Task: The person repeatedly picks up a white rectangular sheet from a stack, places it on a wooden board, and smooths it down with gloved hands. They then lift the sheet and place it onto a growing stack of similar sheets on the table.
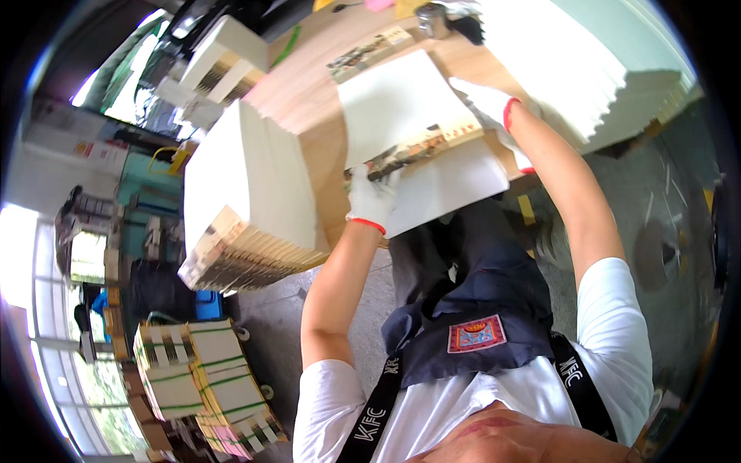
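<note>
In front of me on the wooden table lies a white paper block (397,100) with a coloured printed strip along its near edge. My left hand (372,197), in a white glove with a red cuff, grips the block's near left corner, fingers curled at the printed strip. Beneath that strip, a plain white sheet (455,185) juts past the table's near edge. My right hand (488,102), gloved alike, has its fingers stretched out and touches the block's far right side. White cloth with a red edge (526,163) shows below my right wrist; what it is I cannot tell.
A tall stack of similar blocks (255,177) stands at the left, and a large white paper stack (552,58) at the right. Farther back lie a printed-edge block (370,54) and a metal container (432,21). Strapped bundles (208,378) stand on the floor at lower left.
</note>
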Available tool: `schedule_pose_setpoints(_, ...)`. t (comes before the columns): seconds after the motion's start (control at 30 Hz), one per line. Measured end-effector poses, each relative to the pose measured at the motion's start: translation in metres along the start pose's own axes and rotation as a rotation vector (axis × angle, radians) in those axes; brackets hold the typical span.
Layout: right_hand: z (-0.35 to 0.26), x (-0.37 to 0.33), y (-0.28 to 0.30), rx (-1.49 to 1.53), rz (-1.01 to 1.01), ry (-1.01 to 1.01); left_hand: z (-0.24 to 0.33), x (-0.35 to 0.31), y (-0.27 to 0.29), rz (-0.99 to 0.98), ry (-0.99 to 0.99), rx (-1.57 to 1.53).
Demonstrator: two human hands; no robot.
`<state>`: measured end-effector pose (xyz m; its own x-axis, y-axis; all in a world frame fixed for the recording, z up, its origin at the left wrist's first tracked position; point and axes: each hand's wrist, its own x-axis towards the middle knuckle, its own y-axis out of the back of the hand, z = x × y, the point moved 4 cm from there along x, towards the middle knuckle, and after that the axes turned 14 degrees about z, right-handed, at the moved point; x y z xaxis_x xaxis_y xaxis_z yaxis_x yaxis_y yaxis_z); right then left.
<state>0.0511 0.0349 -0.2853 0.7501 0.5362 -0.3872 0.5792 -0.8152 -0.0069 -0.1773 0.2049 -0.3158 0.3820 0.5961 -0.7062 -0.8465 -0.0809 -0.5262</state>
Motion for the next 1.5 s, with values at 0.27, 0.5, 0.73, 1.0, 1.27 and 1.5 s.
schedule_pose_setpoints(0.27,0.014,-0.022,-0.048,0.019,-0.102,0.299,0.060,-0.102,0.006,-0.202,-0.348,0.316)
schedule_pose_setpoints(0.5,-0.034,-0.012,-0.092,0.459,-0.120,0.597,0.164,-0.201,0.057,-0.280,-1.045,0.535)
schedule_pose_setpoints(0.73,-0.140,-0.108,-0.295,0.464,-0.226,0.721,0.323,-0.230,0.105,-0.079,-1.442,0.548)
schedule_pose_setpoints(1.0,-0.123,-0.065,-0.363,-0.633,-0.028,0.917,0.391,-0.156,0.185,0.493,-1.489,1.189)
schedule_pose_setpoints(1.27,-0.116,-0.064,-0.358,-0.673,0.026,0.959,0.382,-0.151,0.186,0.480,-1.498,1.058)
schedule_pose_setpoints(1.5,-0.120,-0.076,-0.359,-0.705,0.029,0.996,0.393,-0.141,0.200,0.472,-1.449,0.931)
